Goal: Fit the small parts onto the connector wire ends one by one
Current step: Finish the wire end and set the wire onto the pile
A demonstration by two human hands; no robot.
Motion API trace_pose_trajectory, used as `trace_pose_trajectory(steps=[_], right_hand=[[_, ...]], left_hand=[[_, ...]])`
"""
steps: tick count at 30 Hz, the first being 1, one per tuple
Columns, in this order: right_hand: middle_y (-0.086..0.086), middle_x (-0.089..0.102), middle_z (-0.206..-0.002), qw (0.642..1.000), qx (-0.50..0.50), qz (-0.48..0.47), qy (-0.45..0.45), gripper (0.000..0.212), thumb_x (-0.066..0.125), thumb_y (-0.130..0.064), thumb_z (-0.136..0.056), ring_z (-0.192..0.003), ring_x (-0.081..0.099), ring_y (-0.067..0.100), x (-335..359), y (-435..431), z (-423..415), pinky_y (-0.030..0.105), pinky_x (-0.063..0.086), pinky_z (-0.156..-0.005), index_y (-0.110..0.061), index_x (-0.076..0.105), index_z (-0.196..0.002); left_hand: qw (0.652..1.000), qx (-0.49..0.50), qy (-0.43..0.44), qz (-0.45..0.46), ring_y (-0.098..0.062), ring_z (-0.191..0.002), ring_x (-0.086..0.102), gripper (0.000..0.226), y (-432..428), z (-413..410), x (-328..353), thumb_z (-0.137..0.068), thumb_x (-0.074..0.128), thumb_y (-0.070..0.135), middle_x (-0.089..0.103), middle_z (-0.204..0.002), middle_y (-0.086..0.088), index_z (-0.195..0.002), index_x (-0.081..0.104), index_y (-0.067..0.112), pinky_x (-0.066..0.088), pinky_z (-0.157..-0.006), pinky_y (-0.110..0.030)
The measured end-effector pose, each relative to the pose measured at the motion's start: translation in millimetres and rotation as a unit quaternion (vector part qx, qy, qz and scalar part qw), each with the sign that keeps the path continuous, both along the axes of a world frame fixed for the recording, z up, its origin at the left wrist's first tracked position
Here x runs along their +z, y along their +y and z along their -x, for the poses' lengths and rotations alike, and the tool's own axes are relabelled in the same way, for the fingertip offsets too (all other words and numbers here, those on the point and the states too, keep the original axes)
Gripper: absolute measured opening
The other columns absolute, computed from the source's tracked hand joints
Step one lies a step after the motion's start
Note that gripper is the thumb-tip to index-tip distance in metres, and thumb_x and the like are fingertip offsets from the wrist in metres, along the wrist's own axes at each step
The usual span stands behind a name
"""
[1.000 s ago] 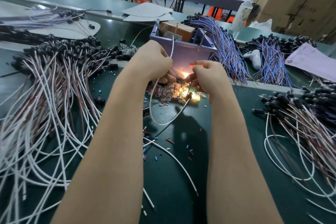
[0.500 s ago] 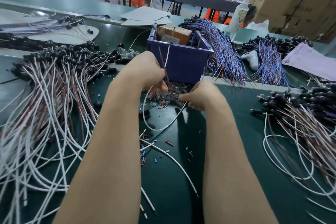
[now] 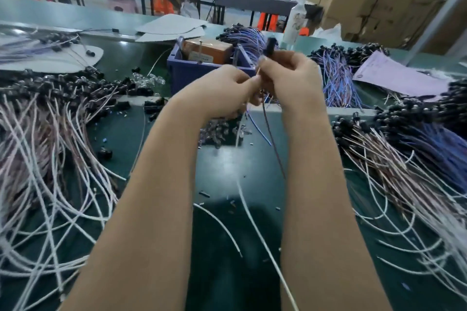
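Green workbench (image 3: 222, 174), factory floor behind. Left: heap of black-capped wires (image 3: 50, 118), apparently finished stock. Centre, raised before blue bin (image 3: 192, 73): left hand (image 3: 222, 93) pinching the wire (image 3: 273, 144) end; right hand (image 3: 290, 76) gripping black part (image 3: 270, 45), fitting seemingly under way. Right: further capped heap (image 3: 394, 149); remaining count unclear.

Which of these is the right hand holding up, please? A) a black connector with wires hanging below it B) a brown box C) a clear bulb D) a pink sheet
A: the right hand grips a black connector that sticks up above its fingers, and thin wires trail down from it between the forearms.
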State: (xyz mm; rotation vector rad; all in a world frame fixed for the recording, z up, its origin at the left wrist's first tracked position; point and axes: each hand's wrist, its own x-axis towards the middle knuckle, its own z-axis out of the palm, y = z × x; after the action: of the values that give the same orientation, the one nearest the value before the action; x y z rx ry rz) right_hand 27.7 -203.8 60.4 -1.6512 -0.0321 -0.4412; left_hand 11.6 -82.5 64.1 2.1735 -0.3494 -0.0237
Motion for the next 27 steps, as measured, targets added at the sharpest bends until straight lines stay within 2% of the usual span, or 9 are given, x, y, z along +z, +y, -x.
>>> trace_pose_trajectory(steps=[2, 6, 9, 12, 16, 18, 20, 23, 27], right_hand=[[0.002, 0.065, -0.076, 0.999, -0.016, -0.029, -0.028, 0.005, 0.065, -0.016, -0.088, -0.065, 0.060, 0.014, 14.1, -19.4, 13.4, 0.029, 0.052, -0.060, -0.017, 0.061, -0.085], [0.008, 0.066, -0.072, 0.997, -0.025, -0.068, 0.022, 0.036, 0.044, -0.038, -0.100, -0.064, 0.066, 0.022, 32.8, -73.5, 47.2, 0.040, 0.059, -0.065, -0.014, 0.062, -0.080], [0.010, 0.069, -0.086, 0.977, -0.164, 0.124, 0.055, 0.038, 0.035, -0.035, -0.102, -0.076, 0.068, 0.027, 45.0, -134.5, 81.1, 0.044, 0.058, -0.072, -0.015, 0.062, -0.085], [0.013, 0.069, -0.099, 0.901, -0.266, 0.324, 0.111, 0.029, 0.041, -0.026, -0.098, -0.088, 0.061, 0.029, 47.3, -191.3, 114.0, 0.035, 0.048, -0.078, -0.011, 0.065, -0.097], [0.016, 0.068, -0.108, 0.855, -0.327, 0.337, 0.219, 0.021, 0.054, -0.020, -0.093, -0.102, 0.060, 0.031, 6.8, -230.7, 114.3, 0.031, 0.043, -0.078, -0.011, 0.069, -0.104], [0.016, 0.067, -0.110, 0.840, -0.309, 0.317, 0.313, 0.024, 0.053, -0.018, -0.092, -0.103, 0.060, 0.032, -30.2, -236.7, 101.0, 0.031, 0.043, -0.077, -0.007, 0.067, -0.108], [0.013, 0.067, -0.109, 0.827, -0.304, 0.298, 0.367, 0.023, 0.055, -0.018, -0.091, -0.102, 0.061, 0.031, -61.5, -236.1, 91.0, 0.032, 0.047, -0.082, -0.009, 0.065, -0.110], [0.008, 0.067, -0.107, 0.814, -0.340, 0.303, 0.360, 0.021, 0.057, -0.020, -0.089, -0.102, 0.059, 0.029, -80.6, -235.3, 83.8, 0.034, 0.046, -0.086, -0.017, 0.064, -0.109], [0.005, 0.062, -0.118, 0.823, -0.385, 0.285, 0.306, 0.021, 0.055, -0.027, -0.090, -0.116, 0.051, 0.031, -64.2, -222.9, 80.4, 0.044, 0.032, -0.100, -0.023, 0.062, -0.109]], left_hand=[[0.995, -0.052, -0.017, 0.082, -0.013, -0.059, 0.052, 0.033, -31.2, 2.4, 14.9, -0.099, 0.047, 0.024, 0.060, -0.068, -0.002, -0.096, 0.067, -0.002, 0.049, -0.059, -0.024], [0.966, -0.082, -0.005, 0.246, -0.019, -0.057, 0.059, 0.023, -108.2, 5.5, 43.1, -0.096, 0.051, 0.010, 0.059, -0.066, -0.010, -0.085, 0.064, -0.005, 0.055, -0.059, -0.030], [0.906, -0.086, 0.089, 0.405, -0.006, -0.033, 0.049, 0.030, -177.6, 16.0, 50.1, -0.096, 0.047, -0.001, 0.052, -0.043, -0.002, -0.066, 0.052, 0.000, 0.045, -0.039, -0.018], [0.886, -0.023, 0.108, 0.451, -0.005, -0.031, 0.046, 0.037, -237.3, 12.8, 37.5, -0.097, 0.043, -0.001, 0.055, -0.043, -0.003, -0.061, 0.048, 0.006, 0.043, -0.040, -0.017], [0.948, -0.020, 0.135, 0.288, -0.034, -0.081, 0.067, 0.028, -286.4, 2.0, -16.4, -0.097, 0.048, 0.014, 0.066, -0.096, -0.031, -0.083, 0.061, -0.006, 0.056, -0.082, -0.042], [0.990, -0.028, 0.098, 0.097, -0.037, -0.095, 0.065, 0.034, -291.2, 0.9, -48.5, -0.097, 0.049, 0.025, 0.066, -0.102, -0.027, -0.097, 0.061, -0.007, 0.054, -0.083, -0.041], [0.998, -0.024, 0.054, -0.029, -0.034, -0.096, 0.063, 0.030, -287.2, -0.2, -70.6, -0.095, 0.050, 0.027, 0.066, -0.103, -0.020, -0.093, 0.060, -0.001, 0.046, -0.072, -0.031], [0.996, -0.030, 0.058, -0.066, -0.034, -0.098, 0.061, 0.029, -282.8, -5.3, -83.9, -0.094, 0.049, 0.028, 0.065, -0.106, -0.018, -0.100, 0.060, 0.001, 0.043, -0.072, -0.031], [0.993, -0.083, 0.083, 0.010, -0.029, -0.081, 0.065, 0.030, -265.9, -7.4, -80.5, -0.093, 0.051, 0.027, 0.071, -0.087, -0.015, -0.085, 0.066, 0.002, 0.054, -0.077, -0.036]])
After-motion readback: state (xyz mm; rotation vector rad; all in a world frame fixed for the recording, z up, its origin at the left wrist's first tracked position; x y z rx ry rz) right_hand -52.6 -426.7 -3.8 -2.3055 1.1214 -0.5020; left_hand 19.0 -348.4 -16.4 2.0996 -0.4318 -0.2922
